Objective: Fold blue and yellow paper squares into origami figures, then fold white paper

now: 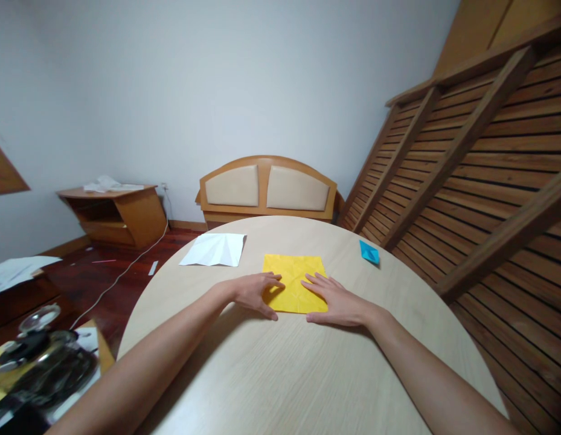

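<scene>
A round, pale wood-grain surface (284, 374) carries everything. A creased yellow paper square (294, 272) lies flat near its middle, with both hands resting on its near edge. A creased white sheet (214, 249) lies just to its left, apart from it. A small folded blue paper (369, 252) sits well to the right, near the rim.

The light is soft and even, a bit dim, with a cool tone on the white wall (171, 90). Shadows are weak — only thin, pale ones under the forearms on the round table (284, 374). No strong glare is visible. The wide lens bends straight lines near the edges, and the objects in the lower left corner look blurred.
</scene>
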A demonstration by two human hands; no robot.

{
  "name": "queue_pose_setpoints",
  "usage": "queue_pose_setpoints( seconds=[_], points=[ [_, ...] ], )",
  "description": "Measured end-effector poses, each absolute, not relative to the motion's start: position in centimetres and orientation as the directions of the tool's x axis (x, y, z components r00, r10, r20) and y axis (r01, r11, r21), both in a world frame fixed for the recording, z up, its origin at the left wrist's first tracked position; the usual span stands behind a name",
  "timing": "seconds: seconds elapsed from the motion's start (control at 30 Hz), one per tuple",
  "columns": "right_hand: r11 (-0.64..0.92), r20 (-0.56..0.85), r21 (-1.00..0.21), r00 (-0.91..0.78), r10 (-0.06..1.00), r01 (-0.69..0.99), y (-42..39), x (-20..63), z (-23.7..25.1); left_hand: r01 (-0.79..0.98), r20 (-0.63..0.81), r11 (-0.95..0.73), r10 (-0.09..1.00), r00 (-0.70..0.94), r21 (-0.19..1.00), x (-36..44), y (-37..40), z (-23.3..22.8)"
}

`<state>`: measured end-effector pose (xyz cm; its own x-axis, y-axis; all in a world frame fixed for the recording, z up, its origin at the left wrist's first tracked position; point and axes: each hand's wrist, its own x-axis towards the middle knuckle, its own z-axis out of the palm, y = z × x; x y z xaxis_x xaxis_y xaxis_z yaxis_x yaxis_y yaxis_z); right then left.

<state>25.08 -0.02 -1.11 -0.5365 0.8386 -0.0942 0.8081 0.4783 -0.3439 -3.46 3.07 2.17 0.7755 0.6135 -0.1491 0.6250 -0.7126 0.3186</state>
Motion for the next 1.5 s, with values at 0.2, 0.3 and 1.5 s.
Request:
queue_pose_setpoints(
  seconds=[0.2, 0.3, 1.5],
  points=[
    [0.489, -0.088, -0.353, -0.548, 0.832, 0.798, -0.1, 25.7, -0.4, 0.613, -0.096, -0.739, 0.613, 0.784, 0.280, -3.5, 3.0, 2.5],
    [0.468, -0.088, -0.361, -0.530, 0.844, 0.806, -0.3, 26.2, -0.1, 0.594, -0.065, -0.753, 0.603, 0.795, 0.282, -3.7, 3.1, 2.6],
    [0.385, 0.105, -0.537, -0.393, 0.914, 0.751, 0.7, 28.8, -0.2, 0.690, -0.051, -0.640, 0.720, 0.693, 0.337, -6.1, 5.2, 2.6]
  ],
)
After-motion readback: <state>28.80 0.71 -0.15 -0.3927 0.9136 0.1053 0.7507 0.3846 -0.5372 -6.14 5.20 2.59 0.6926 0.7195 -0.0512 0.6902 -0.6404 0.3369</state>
